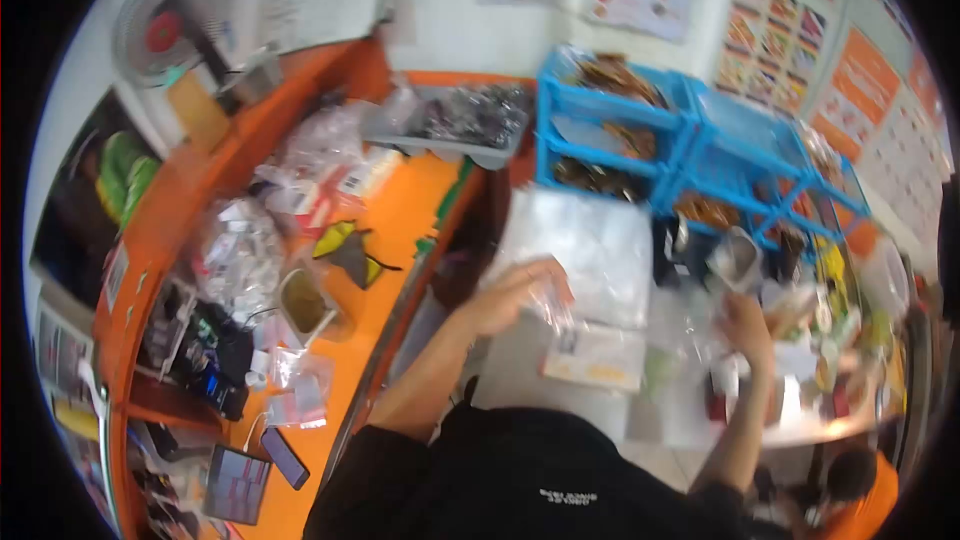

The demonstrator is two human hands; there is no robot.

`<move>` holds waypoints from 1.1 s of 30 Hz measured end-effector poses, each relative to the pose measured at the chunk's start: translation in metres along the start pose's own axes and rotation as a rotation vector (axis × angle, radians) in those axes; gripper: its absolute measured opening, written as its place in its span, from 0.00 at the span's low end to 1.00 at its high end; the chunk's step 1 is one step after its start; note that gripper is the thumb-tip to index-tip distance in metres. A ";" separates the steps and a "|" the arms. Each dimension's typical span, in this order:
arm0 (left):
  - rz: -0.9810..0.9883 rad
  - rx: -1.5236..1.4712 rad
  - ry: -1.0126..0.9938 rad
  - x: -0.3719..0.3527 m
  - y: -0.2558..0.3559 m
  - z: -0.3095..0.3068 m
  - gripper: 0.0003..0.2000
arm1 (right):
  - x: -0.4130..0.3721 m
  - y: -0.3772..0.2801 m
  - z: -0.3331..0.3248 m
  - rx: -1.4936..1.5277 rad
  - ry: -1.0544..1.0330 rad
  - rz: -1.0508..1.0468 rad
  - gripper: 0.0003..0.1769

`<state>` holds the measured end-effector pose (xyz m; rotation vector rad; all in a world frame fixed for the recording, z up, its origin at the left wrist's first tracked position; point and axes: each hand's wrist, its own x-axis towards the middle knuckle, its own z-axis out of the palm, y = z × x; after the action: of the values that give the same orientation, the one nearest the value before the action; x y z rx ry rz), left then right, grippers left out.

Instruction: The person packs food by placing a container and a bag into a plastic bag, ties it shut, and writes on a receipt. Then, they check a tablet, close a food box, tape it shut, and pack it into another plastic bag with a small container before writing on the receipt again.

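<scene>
My left hand (522, 295) is closed on a thin clear plastic bag (552, 308), which hangs from the fingertips. Beneath it lies a stack of clear plastic bags (585, 245), with a white and yellow packet (595, 358) at its near edge. My right hand (746, 330) is blurred and appears closed round the near end of a round metal cup (738, 258). The cup's opening faces up, and its handle cannot be made out. More crumpled clear plastic (685, 325) lies just left of my right hand.
Blue stacked baskets (690, 130) holding brown packaged items stand behind the bags. To the left, an orange counter (400, 210) carries plastic bags, a square container (303, 302), a phone (286, 458) and a tablet (237, 485). Several jars and bottles crowd the right. A person in orange (870, 500) is at lower right.
</scene>
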<state>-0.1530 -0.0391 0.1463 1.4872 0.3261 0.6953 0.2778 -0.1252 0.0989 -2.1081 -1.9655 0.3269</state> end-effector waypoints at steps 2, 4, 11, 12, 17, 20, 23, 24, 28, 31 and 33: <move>0.131 0.152 -0.090 -0.005 0.018 0.006 0.14 | -0.043 -0.057 -0.042 0.843 -0.061 0.044 0.25; 0.277 0.424 -0.160 -0.005 0.035 0.012 0.12 | -0.069 -0.103 -0.071 1.088 -0.080 -0.072 0.30; -0.077 0.596 0.127 0.006 0.047 0.085 0.16 | -0.051 -0.250 -0.004 1.135 -0.067 -0.337 0.22; -0.063 0.650 0.219 0.006 0.048 0.083 0.17 | -0.043 -0.246 0.006 1.130 -0.078 -0.355 0.22; 0.382 0.829 0.111 -0.053 0.056 0.037 0.16 | -0.033 -0.231 -0.008 1.049 -0.195 -0.426 0.12; 0.038 0.626 0.036 -0.054 0.050 0.027 0.06 | -0.023 -0.239 -0.009 0.972 -0.212 -0.413 0.10; 0.239 0.961 0.284 -0.049 0.060 0.037 0.06 | -0.028 -0.246 -0.006 1.115 -0.247 -0.384 0.11; 0.077 1.022 0.291 -0.051 0.068 0.037 0.07 | -0.031 -0.250 -0.014 1.171 -0.319 -0.356 0.13; -0.206 0.862 0.271 -0.050 0.098 0.057 0.06 | -0.036 -0.253 -0.016 1.037 -0.277 -0.455 0.25; -0.277 0.737 0.199 -0.050 0.095 0.063 0.14 | -0.040 -0.275 -0.004 0.867 -0.192 -0.537 0.21; -0.296 0.719 0.118 -0.051 0.102 0.045 0.21 | -0.027 -0.271 0.003 0.899 -0.049 -0.594 0.11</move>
<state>-0.1884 -0.1118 0.2382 2.0158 0.9391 0.4389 0.0192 -0.1342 0.1834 -0.9358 -1.8386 0.9165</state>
